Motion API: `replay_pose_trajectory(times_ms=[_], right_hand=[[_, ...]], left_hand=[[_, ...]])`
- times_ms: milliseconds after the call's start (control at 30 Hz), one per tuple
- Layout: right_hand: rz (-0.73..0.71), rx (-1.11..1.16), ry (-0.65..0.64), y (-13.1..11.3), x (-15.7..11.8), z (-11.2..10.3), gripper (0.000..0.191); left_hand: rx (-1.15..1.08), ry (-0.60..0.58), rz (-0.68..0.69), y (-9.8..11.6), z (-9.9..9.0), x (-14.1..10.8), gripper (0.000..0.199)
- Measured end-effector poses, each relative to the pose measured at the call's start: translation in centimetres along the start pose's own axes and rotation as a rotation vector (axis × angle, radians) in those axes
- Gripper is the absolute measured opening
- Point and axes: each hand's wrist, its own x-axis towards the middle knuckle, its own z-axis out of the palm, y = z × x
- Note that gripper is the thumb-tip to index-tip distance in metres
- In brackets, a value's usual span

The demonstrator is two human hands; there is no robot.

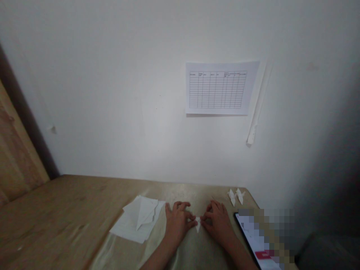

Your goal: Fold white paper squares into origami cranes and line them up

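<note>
A small folded white paper piece [198, 225] is pinched between my two hands, low over the table, with a narrow point toward me. My left hand [178, 219] holds its left side between thumb and forefinger, the other fingers raised. From the right, my right hand [218, 221] grips the opposite side the same way. Left of my hands lies a stack of white paper sheets [126, 227], with a folded paper triangle [146, 212] on top. Two small folded paper figures [235, 197] rest near the table's back right corner.
A tablet-like screen [253, 236], partly blurred out, lies right of my right forearm. The tan table [70, 217] meets a white wall, where a printed chart [218, 90] hangs beside a white cable cover [255, 116]. Wooden boards [17, 150] stand at the left.
</note>
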Motion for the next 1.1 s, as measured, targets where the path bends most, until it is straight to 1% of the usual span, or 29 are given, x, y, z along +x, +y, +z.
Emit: replay_pose_trajectory(times_ms=[233,467,533,667,733,800,900,1033,1100], right_hand=[[0.016,0.017,0.019,0.0,0.1,0.1,0.01],[0.01,0.049,0.046,0.0,-0.1,0.0,0.007],[0.004,0.072,0.054,0.1,-0.1,0.1,0.006],[0.034,0.13,0.062,0.6,0.2,0.7,0.008],[0.028,0.163,0.063,0.6,0.2,1.0,0.013],[0.006,0.189,0.066,0.6,0.2,1.1,0.017],[-0.016,0.196,0.042,0.4,0.1,1.0,0.02],[0.004,0.133,-0.013,0.0,0.0,0.7,0.02],[0.014,0.095,-0.015,-0.1,0.0,0.5,0.019]], left_hand=[[-0.02,0.048,-0.019,0.2,0.3,-0.1,0.009],[-0.025,0.087,-0.013,-0.2,0.8,-0.1,0.011],[-0.025,0.078,-0.013,-0.3,0.8,0.0,0.012],[-0.058,0.006,0.022,-0.4,0.6,0.3,0.02],[-0.068,-0.026,0.048,-0.4,0.5,0.4,0.024],[-0.065,-0.046,0.066,-0.4,0.5,0.4,0.022],[-0.057,-0.041,0.074,-0.3,0.6,0.4,0.019],[-0.033,-0.029,0.078,-0.2,0.6,0.3,0.015],[-0.007,-0.025,0.09,-0.1,0.4,0.3,0.014]])
